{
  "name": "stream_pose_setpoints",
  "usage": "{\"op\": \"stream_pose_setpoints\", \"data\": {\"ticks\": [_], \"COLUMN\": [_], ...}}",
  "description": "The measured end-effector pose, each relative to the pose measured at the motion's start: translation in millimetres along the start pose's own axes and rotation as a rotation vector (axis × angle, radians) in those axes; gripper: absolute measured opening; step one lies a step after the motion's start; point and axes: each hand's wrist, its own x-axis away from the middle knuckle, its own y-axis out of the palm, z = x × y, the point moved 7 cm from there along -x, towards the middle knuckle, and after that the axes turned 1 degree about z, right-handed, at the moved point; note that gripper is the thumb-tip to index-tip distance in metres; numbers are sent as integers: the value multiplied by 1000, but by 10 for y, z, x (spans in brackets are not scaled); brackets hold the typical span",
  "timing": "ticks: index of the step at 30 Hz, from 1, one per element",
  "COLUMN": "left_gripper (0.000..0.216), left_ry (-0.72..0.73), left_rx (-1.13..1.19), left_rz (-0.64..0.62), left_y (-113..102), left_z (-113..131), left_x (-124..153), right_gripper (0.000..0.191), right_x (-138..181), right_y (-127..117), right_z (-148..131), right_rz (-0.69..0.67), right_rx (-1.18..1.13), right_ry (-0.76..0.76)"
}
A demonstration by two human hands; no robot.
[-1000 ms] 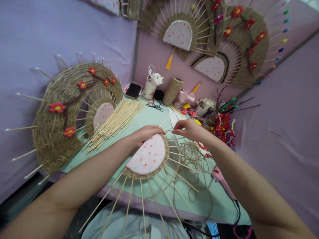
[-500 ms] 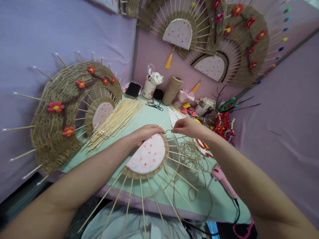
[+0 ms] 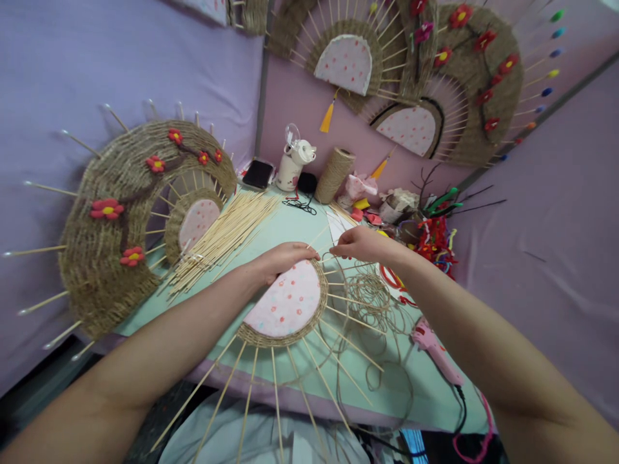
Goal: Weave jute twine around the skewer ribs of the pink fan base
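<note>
A half-round pink dotted fan piece (image 3: 287,303) lies on the green table (image 3: 300,225), rimmed with woven jute and ringed by bamboo sticks (image 3: 338,364) that fan outward. My left hand (image 3: 283,258) rests on its far edge, fingers curled down against the rim. My right hand (image 3: 360,245) is just to the right, fingers pinched on a strand of jute twine (image 3: 333,256) between the sticks. Loose twine (image 3: 370,296) lies coiled under my right wrist.
A large finished jute fan with red flowers (image 3: 126,212) leans at the left beside a pile of bamboo sticks (image 3: 225,235). A twine spool (image 3: 334,175), white cup (image 3: 293,167), phone (image 3: 258,174), pipe cleaners (image 3: 432,241) and pink glue gun (image 3: 432,351) surround the work. More fans (image 3: 425,84) hang on the wall.
My right hand has slid slightly left and lower toward the rim with the twine. My left hand has stayed put.
</note>
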Motion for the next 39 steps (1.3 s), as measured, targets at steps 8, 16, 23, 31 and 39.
{"op": "stream_pose_setpoints", "data": {"ticks": [8, 16, 23, 31, 39], "left_gripper": [14, 17, 19, 24, 21], "left_ry": [-6, -5, 12, -17, -23], "left_rx": [5, -29, 12, 155, 153], "left_rz": [2, 20, 0, -117, -115], "left_y": [17, -5, -6, 80, 51], "left_z": [22, 3, 2, 1, -27], "left_x": [24, 7, -3, 15, 3], "right_gripper": [33, 16, 16, 10, 9], "right_x": [25, 428, 558, 430, 431], "right_y": [-31, -264, -105, -75, -91], "right_z": [91, -21, -178, -163, -197], "right_rz": [28, 492, 358, 362, 363], "right_rx": [-142, -36, 54, 124, 103], "right_ry": [-68, -434, -662, -632, -611]}}
